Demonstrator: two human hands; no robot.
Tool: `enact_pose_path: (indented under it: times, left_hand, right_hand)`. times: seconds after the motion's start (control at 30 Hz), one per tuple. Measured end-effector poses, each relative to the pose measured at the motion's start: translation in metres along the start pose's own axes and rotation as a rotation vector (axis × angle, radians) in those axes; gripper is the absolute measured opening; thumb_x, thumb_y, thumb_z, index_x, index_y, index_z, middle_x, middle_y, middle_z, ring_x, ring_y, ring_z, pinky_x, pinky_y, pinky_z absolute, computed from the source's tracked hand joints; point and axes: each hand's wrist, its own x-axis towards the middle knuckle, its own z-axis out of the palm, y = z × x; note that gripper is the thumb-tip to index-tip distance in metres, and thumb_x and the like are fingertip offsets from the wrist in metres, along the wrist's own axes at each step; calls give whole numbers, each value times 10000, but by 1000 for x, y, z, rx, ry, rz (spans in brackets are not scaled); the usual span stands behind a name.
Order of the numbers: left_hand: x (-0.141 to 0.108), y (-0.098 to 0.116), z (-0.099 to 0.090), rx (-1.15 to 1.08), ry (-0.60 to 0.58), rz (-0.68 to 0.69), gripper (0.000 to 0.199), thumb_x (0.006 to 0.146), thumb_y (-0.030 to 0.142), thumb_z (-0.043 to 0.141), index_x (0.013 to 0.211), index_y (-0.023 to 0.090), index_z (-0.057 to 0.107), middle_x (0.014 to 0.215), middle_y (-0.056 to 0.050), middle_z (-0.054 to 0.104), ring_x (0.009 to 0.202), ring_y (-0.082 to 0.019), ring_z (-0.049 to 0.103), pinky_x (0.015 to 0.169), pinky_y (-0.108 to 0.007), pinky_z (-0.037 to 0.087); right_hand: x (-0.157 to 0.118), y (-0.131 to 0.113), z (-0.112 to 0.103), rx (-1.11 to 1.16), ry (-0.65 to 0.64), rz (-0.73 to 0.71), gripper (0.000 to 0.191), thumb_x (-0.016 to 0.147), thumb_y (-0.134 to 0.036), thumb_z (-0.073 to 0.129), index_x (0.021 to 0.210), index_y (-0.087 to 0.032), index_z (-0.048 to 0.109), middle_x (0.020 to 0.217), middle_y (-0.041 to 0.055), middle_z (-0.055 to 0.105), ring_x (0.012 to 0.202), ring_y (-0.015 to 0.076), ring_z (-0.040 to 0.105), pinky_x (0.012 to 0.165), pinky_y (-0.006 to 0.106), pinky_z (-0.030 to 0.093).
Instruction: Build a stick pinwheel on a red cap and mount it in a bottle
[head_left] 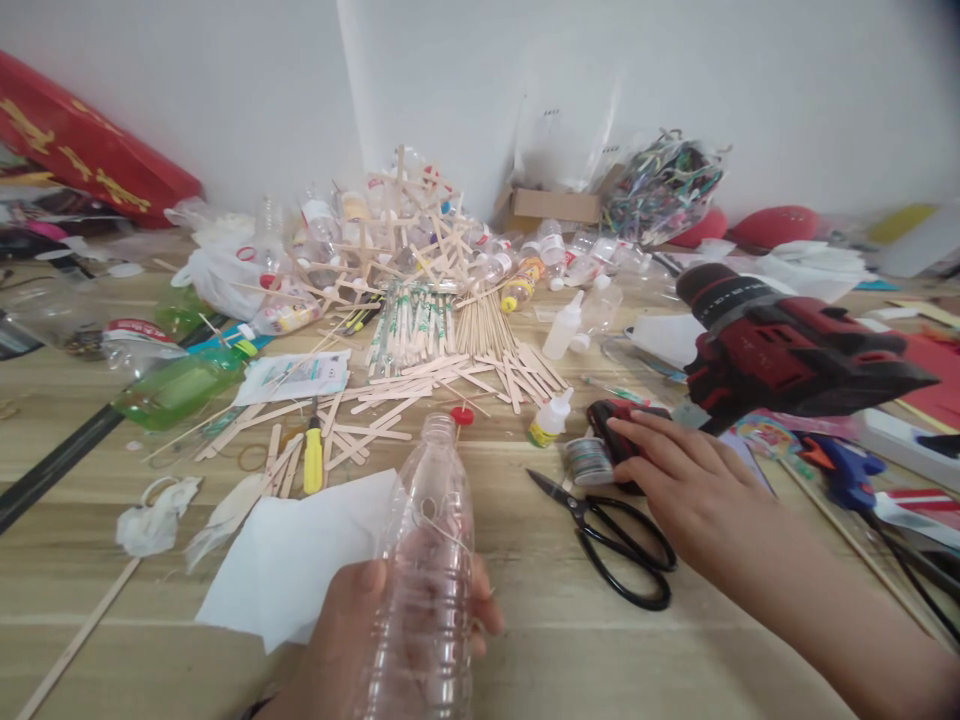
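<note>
My left hand (337, 610) is wrapped round a clear plastic bottle (431, 600), which stands tilted with its uncapped mouth pointing away from me. A small round hole shows in the bottle's shoulder, and a thin pale string or stick lies across it. My right hand (682, 470) reaches forward, its fingers stretched over a black-and-red base (626, 435) below the red-and-black power drill (780, 340); its thumb is hidden. Beside those fingertips is a spool of wire (589, 462). Black-handled scissors (611, 540) lie between my hands.
Ahead lie wooden craft sticks (405, 390), bamboo skewers (487, 325) and a heap of plastic bottles (555, 250). A yellow screwdriver (313, 455) and white paper (292, 560) are at left. A small glue bottle (551, 418) stands beyond the scissors; a blue glue gun (844, 470) lies right.
</note>
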Motion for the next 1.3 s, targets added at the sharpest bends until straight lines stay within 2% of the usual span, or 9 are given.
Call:
enact_pose_path:
  times: [0.2,0.5,0.63,0.7,0.83,0.97,1.07,1.17,1.3]
  left_hand:
    - [-4,1,3,4,-67,-39,571,728,512,701,1164,145,698,936,-89,741,848,-215,702,699,-225,521]
    - [-6,4,2,48,-48,-116,583,718,538,715,1155,152,703,909,-91,737,798,-192,695,681,-216,495]
    - [-3,11,-2,77,-106,-259,560,678,548,736,1050,130,741,942,-110,733,826,-204,675,724,-246,495]
    - [-2,10,-3,104,-74,-244,560,663,555,744,1024,128,747,931,-109,734,823,-213,673,711,-254,496]
    - [-2,1,2,278,72,-112,529,698,604,700,933,134,765,844,-98,743,765,-207,679,672,-253,493]
    - [-3,-1,7,357,120,-121,460,703,584,700,873,162,763,801,-81,731,754,-223,660,680,-293,499]
    - [-3,1,9,340,109,-147,358,749,498,687,895,177,748,803,-67,717,782,-230,640,692,-298,493]
    - [-2,1,7,337,61,-167,389,753,499,689,907,146,741,789,-74,708,765,-214,636,699,-280,486]
    - [0,-6,0,304,51,-134,565,703,630,686,902,102,724,737,-91,702,652,-169,641,630,-239,473]
  right_hand:
    - [1,-8,6,56,-5,36,206,886,-170,480,854,-189,683,1189,120,702,1182,333,544,910,474,434]
    - [24,-8,33,63,-63,-72,228,846,-39,514,934,-184,666,1123,68,729,1120,269,580,953,430,395]
    - [27,-4,25,7,-34,-11,255,802,-5,531,976,-132,666,1279,146,649,1197,352,524,979,501,361]
    - [26,-9,13,19,-15,34,225,807,-11,529,952,-118,664,1223,168,673,1131,366,564,912,494,396]
    - [28,-38,-22,420,87,35,96,913,-164,532,920,-186,626,969,80,731,904,280,632,769,420,432]
    - [33,-72,-47,871,78,60,84,899,-158,568,946,-229,571,884,24,685,839,199,630,723,325,472]
    - [37,-86,-46,1039,74,185,283,843,-158,651,1073,-251,515,1030,41,643,971,189,622,792,290,510]
    - [39,-94,-35,1097,16,266,557,776,-203,740,1228,-269,422,1263,90,547,1143,226,557,900,341,504]
    - [41,-98,-25,1158,-39,308,599,799,-283,719,1289,-293,375,1357,107,471,1214,266,509,946,423,493]
